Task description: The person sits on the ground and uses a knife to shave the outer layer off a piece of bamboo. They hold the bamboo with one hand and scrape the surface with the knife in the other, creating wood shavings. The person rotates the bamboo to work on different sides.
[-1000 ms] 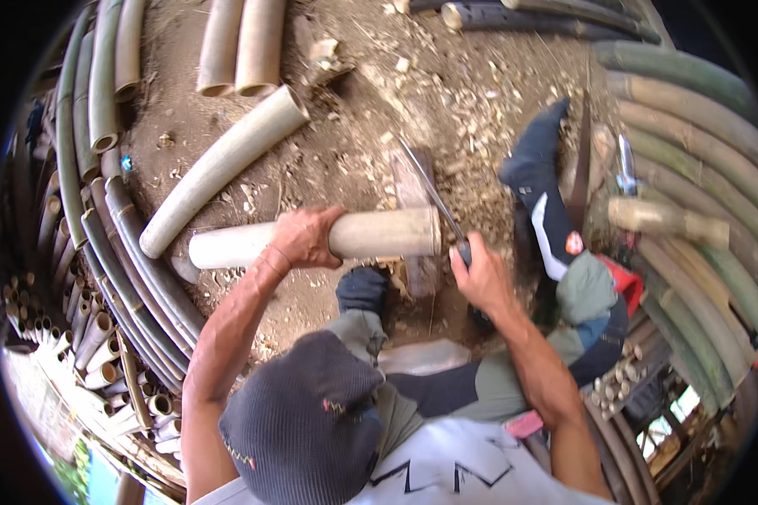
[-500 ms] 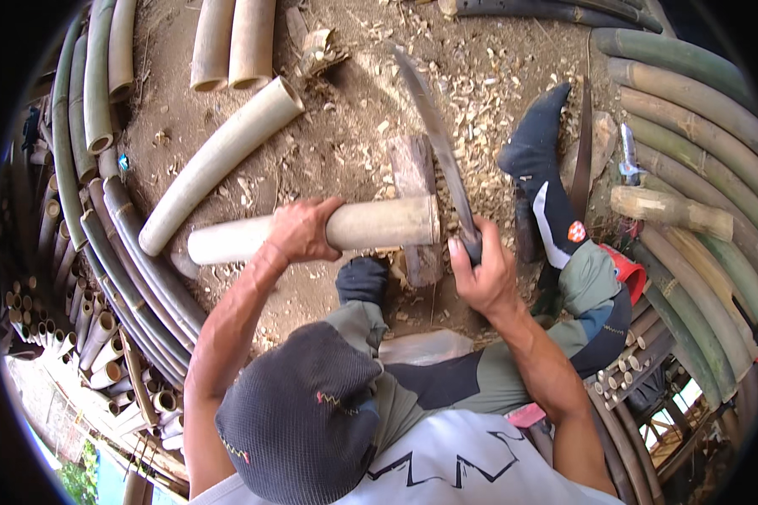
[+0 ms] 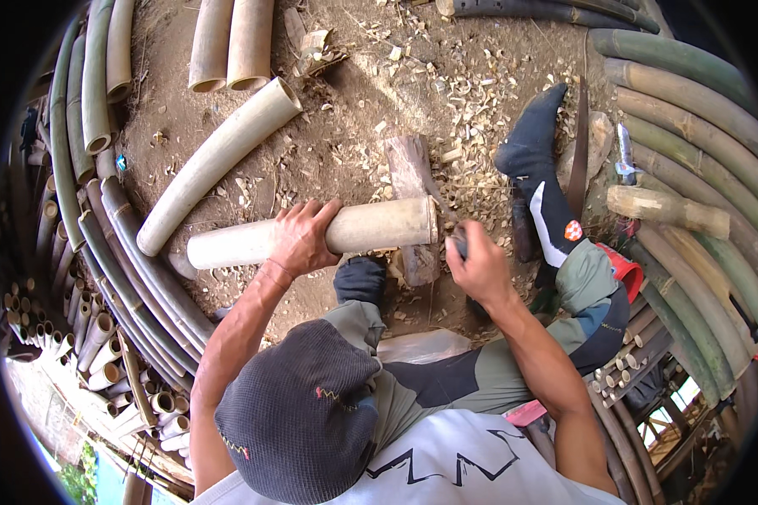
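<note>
A thick pale bamboo tube (image 3: pixel 387 227) lies crosswise before me, its right end resting on a wooden block (image 3: pixel 413 172). My left hand (image 3: pixel 307 236) is closed over the middle of the tube, fingers curled across its top. Just past the right end, my right hand (image 3: pixel 483 268) grips the dark handle of a machete (image 3: pixel 461 241). Its blade is seen almost edge-on and blurs against the block and the chips, close to the cut end of the tube; whether it touches the bamboo I cannot tell.
Wood chips (image 3: pixel 472 143) litter the dirt around the block. Another bamboo tube (image 3: pixel 219 164) lies at the left. Long bamboo poles (image 3: pixel 691 109) are stacked along the right, with a knife (image 3: pixel 624 151) and a short wooden piece (image 3: pixel 669 210) on them. My outstretched foot (image 3: pixel 531 139) is beyond my right hand.
The machete, raised with its blade in plain view earlier, has swung down and left toward the tube's end. My left hand has shifted its fingers slightly on the tube.
</note>
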`<action>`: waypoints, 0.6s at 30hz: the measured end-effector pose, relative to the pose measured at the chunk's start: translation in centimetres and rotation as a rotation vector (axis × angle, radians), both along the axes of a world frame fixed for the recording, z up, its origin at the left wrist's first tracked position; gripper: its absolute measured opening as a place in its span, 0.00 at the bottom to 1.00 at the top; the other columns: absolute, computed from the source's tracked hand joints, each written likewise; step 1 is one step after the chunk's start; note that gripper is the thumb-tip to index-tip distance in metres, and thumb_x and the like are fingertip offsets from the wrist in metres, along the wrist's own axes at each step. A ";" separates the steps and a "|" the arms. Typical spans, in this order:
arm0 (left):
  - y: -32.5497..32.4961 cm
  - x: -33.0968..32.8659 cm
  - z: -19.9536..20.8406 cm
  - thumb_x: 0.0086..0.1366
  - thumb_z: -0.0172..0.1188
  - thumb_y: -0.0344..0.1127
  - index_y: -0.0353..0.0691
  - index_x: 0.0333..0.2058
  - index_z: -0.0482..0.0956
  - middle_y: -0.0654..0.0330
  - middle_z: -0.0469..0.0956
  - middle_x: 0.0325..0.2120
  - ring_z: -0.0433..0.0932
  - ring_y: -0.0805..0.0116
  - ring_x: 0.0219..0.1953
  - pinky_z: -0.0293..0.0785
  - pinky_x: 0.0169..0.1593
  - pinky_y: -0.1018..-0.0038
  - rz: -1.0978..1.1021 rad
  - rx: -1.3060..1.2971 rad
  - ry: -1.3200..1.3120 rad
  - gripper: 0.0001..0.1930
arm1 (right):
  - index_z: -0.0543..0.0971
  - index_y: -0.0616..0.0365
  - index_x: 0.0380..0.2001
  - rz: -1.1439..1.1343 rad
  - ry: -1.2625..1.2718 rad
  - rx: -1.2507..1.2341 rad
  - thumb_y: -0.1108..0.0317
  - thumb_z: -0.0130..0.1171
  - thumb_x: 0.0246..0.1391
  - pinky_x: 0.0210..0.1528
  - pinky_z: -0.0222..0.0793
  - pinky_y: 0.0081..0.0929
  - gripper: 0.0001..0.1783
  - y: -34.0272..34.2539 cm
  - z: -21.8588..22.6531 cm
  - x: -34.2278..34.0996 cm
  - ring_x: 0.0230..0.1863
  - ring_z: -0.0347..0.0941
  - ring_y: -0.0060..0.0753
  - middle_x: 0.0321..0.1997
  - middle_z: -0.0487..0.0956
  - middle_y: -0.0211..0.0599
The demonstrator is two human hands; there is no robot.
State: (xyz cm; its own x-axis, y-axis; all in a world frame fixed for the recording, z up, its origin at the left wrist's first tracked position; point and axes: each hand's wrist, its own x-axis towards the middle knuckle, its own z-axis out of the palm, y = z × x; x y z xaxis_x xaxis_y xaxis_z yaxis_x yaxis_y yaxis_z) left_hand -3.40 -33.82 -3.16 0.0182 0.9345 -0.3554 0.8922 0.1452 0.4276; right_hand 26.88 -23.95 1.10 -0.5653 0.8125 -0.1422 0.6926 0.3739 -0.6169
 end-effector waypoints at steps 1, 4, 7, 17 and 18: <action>-0.3 0.1 -0.3 0.38 0.73 0.43 0.49 0.55 0.75 0.57 0.79 0.39 0.80 0.53 0.44 0.75 0.52 0.54 0.008 0.033 0.011 0.39 | 0.71 0.64 0.43 0.011 -0.133 -0.153 0.60 0.59 0.62 0.28 0.76 0.41 0.18 1.0 -0.6 0.1 0.25 0.81 0.52 0.26 0.79 0.50; -0.5 0.5 -0.3 0.38 0.74 0.42 0.48 0.53 0.76 0.56 0.80 0.42 0.80 0.53 0.45 0.74 0.52 0.54 0.019 0.083 0.019 0.38 | 0.71 0.64 0.43 -0.027 -0.143 -0.259 0.59 0.59 0.62 0.29 0.75 0.44 0.18 1.9 0.1 0.0 0.27 0.81 0.55 0.28 0.80 0.54; -2.2 1.1 0.0 0.39 0.76 0.42 0.48 0.55 0.74 0.57 0.79 0.45 0.79 0.54 0.46 0.72 0.52 0.55 0.058 0.143 0.062 0.40 | 0.71 0.63 0.43 -0.085 0.143 -0.151 0.59 0.59 0.62 0.29 0.74 0.45 0.18 0.4 4.3 -1.8 0.27 0.80 0.57 0.31 0.80 0.57; -2.3 1.9 -1.2 0.40 0.77 0.41 0.48 0.56 0.75 0.58 0.77 0.47 0.76 0.55 0.50 0.68 0.57 0.57 0.101 0.270 0.151 0.40 | 0.72 0.65 0.45 0.012 0.061 -0.138 0.60 0.59 0.63 0.27 0.74 0.44 0.18 1.9 2.0 -1.1 0.25 0.79 0.57 0.27 0.79 0.55; -3.2 2.4 -0.9 0.41 0.77 0.42 0.48 0.57 0.74 0.58 0.76 0.48 0.75 0.55 0.51 0.67 0.57 0.57 0.095 0.249 0.164 0.41 | 0.72 0.65 0.46 -0.014 0.132 -0.097 0.60 0.59 0.63 0.27 0.74 0.45 0.18 0.7 3.0 -1.4 0.25 0.79 0.56 0.27 0.79 0.55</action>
State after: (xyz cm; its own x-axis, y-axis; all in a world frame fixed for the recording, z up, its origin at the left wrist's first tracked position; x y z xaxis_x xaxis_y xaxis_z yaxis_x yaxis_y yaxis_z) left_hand -0.98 -37.07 -4.06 -0.1118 0.9880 -0.1061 0.9399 0.1399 0.3116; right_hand 25.48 -23.23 4.06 -0.5726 0.8068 -0.1453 0.6079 0.2989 -0.7356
